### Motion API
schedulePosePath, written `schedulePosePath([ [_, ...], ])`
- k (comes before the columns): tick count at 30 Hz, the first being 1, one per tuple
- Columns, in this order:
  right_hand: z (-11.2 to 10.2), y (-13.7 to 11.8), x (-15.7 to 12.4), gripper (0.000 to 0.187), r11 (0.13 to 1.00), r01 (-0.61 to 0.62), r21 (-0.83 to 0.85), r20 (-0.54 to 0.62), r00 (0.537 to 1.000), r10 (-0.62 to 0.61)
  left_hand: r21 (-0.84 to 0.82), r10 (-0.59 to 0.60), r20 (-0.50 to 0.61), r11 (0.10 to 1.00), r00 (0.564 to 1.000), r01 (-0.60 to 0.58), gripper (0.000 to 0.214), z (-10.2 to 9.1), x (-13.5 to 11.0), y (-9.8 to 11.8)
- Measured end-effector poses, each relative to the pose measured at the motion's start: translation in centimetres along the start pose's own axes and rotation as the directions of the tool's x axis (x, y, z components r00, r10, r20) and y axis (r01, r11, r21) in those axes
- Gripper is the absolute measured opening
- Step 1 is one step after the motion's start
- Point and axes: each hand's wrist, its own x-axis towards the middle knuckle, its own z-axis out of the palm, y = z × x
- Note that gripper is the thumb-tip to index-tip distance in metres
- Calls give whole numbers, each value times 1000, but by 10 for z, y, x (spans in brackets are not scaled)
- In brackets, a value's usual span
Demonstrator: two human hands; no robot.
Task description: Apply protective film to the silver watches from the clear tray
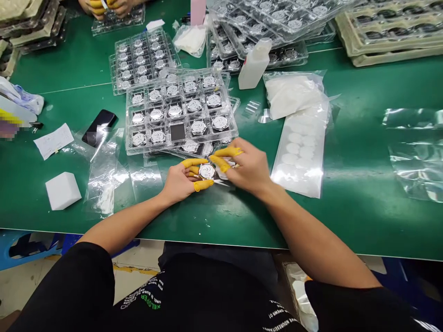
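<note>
1 head-worn camera looks forward and down over the wearer's black shirt (204, 290) onto the green table (363, 161), with the left hand (180, 180) and right hand (251, 166) near mid-view and stacked trays (313, 26) farther off along the top

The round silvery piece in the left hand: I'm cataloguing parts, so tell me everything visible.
The round silvery piece looks metallic: a shiny rim around a pale face with unreadable marks. Facing the camera, it is held over the green table in the left hand, between yellow-covered fingers. The right hand is close beside; contact is unclear.
</note>
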Motion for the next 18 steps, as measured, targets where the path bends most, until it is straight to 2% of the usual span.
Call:
schedulePosePath([
  [2,-11,15,2,19,998,-57,-20,-13,998,57,8,14,1,1000,1000,-14,69,0,-1,0],
  [3,-16,23,3,17,998,-60,-19,21,998,61,16,21,4,1000,1000,-21,69,0,-2,0],
  [5,-21,36,2,13,999,-19,-25,158,987,23,37,37,7,999,999,-37,69,-1,-3,-1],
  [8,-20,49,1,19,997,42,-67,374,927,-14,94,98,12,991,995,-98,67,-2,-4,-4],
  [10,-23,55,1,23,989,12,-147,367,929,43,156,193,18,969,981,-194,64,-2,-5,-7],
  [12,-32,57,3,22,970,-39,-241,223,970,95,230,332,39,915,942,-332,58,-2,-6,-10],
  [14,-44,53,5,20,966,-65,-252,65,994,84,306,485,75,821,872,-483,51,-2,-7,-13],
  [15,-48,47,6,21,977,-54,-205,40,997,63,343,548,95,766,831,-544,48,-3,-7,-14],
  [16,-50,39,6,23,992,-30,-126,61,997,37,376,595,116,715,795,-590,45,-3,-7,-16],
  [18,-47,20,4,27,998,25,63,200,979,-38,420,651,145,641,745,-642,42,-4,-7,-18],
])
